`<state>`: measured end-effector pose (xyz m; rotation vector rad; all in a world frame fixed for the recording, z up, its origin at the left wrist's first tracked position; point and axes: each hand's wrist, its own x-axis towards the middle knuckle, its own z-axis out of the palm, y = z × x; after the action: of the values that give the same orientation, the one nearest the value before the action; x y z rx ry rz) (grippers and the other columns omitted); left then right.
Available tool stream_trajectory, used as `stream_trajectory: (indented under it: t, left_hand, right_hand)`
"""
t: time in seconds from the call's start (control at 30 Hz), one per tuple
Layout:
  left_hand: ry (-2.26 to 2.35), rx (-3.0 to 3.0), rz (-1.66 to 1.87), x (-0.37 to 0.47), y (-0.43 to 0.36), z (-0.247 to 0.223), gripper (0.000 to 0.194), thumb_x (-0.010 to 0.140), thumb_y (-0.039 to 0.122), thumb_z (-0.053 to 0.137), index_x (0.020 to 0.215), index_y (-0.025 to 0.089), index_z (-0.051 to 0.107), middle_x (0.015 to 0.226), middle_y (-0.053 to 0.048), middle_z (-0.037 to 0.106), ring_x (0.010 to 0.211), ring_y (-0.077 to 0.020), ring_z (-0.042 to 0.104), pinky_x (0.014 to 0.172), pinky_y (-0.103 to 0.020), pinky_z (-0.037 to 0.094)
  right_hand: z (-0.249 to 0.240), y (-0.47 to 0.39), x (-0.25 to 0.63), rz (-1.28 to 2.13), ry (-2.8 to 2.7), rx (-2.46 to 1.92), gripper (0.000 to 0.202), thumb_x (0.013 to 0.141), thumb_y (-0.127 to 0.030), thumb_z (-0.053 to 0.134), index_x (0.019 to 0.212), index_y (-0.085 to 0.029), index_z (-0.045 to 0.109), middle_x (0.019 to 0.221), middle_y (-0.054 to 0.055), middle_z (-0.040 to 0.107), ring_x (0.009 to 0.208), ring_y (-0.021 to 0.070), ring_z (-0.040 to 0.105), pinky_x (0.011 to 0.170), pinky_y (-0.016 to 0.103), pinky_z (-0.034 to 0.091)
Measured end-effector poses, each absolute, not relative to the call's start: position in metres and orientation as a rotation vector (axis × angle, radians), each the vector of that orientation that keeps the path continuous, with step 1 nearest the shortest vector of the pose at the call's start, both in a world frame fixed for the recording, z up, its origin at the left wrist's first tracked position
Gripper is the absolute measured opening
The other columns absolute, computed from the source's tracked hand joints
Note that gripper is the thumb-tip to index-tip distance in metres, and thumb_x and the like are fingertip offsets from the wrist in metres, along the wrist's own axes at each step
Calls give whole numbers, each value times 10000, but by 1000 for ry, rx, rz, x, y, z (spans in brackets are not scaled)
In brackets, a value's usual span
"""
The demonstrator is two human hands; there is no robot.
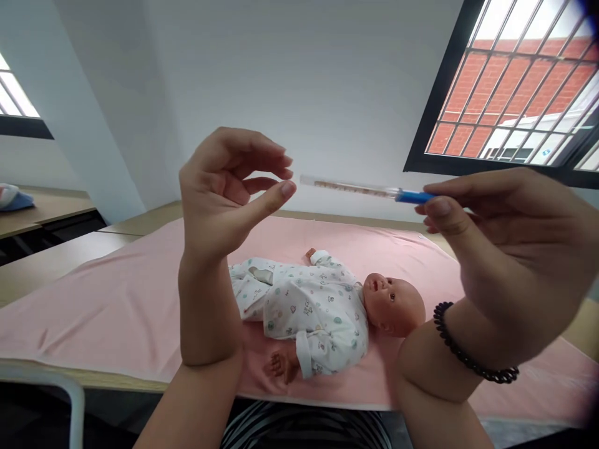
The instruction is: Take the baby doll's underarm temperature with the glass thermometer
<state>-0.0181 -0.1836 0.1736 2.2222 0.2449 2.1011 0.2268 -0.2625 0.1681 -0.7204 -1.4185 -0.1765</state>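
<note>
A slim thermometer in a clear tube-shaped case (355,188) with a blue end is held up level in front of me. My right hand (510,231) pinches the blue end between thumb and fingers. Just off the clear end, my left hand (229,187) is raised with thumb and fingers curved and a gap between them, touching nothing. Below both hands a baby doll (318,305) in white patterned clothes lies on its back, its head to the right. My left forearm hides its legs.
A pink cloth (116,299) covers most of the wooden table (60,259). Behind it is a white wall, with a barred window (510,93) at upper right. A white metal rail (77,405) curves at lower left. Another table (51,206) with a cloth-like bundle stands far left.
</note>
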Motion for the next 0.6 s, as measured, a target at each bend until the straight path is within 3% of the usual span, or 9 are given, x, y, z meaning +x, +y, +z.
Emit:
stream_trajectory:
  t: [0.17,0.37,0.6]
  left_hand:
    - [322,2379,1994,-14,-190,171,231,804,216,832,961,374,767,893,39,743,823,-181,729,667,-311,649]
    - [295,2422,1933,-16,-183,170,336,772,151,838,1030,354,766,933,42,745,841,-171,738,678,-302,674]
    - [371,2382,2017,-18,-178,169,236,844,206,797,1017,363,763,932,24,745,871,-182,736,700,-329,665]
  right_hand:
    - [162,-244,221,-64,-1606,-622,77,893,-206,732,916,-276,756,899,2,729,850,210,686,735,399,572]
    - [161,-236,226,-63,-1565,-635,34,906,-326,729,910,-297,746,907,18,721,835,231,683,727,419,587]
    - [162,-232,232,-38,-1572,-634,78,922,-372,705,932,-298,728,896,21,694,825,221,676,722,408,579]
